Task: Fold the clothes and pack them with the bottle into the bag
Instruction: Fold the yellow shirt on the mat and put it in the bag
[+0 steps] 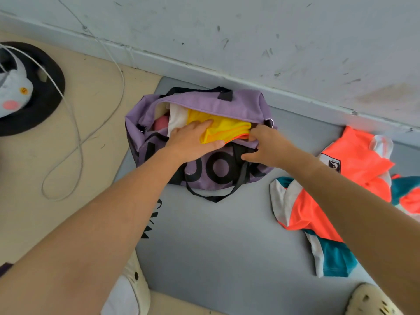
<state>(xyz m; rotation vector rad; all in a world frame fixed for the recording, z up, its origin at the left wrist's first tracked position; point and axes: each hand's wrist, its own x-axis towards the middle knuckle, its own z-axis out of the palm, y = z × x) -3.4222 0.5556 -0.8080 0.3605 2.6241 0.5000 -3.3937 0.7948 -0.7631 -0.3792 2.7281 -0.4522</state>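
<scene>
Head view looks down on a purple bag point(227, 105) lying on a grey mat point(216, 235) against the wall point(272, 37). The bag's mouth is open, and a folded yellow cloth point(223, 130) sits in it, with a white cloth point(178, 119) just left of the yellow one and something pink point(160, 123) further left inside the bag. The left hand point(193, 142) lies flat on the yellow cloth, fingers straight and pressing down, thumb along the cloth's near edge. The right hand point(266, 146) is curled round the near rim of the bag at the right end of the opening, gripping the purple fabric beside a black strap point(238, 178). The two hands are near each other but not touching.

Right of the bag, on the mat, lies an unfolded heap of orange, teal and white clothes point(354, 169). A clear bottle point(381, 144) rests at the far edge of that heap, well apart from the bag.

Left of the bag, off the mat, a white cable point(75, 123) loops over the beige floor point(95, 92), and a plush toy point(13, 92) lies on a round black base point(45, 105). Near the bottom edge, two pale clogs point(136, 283) show.
</scene>
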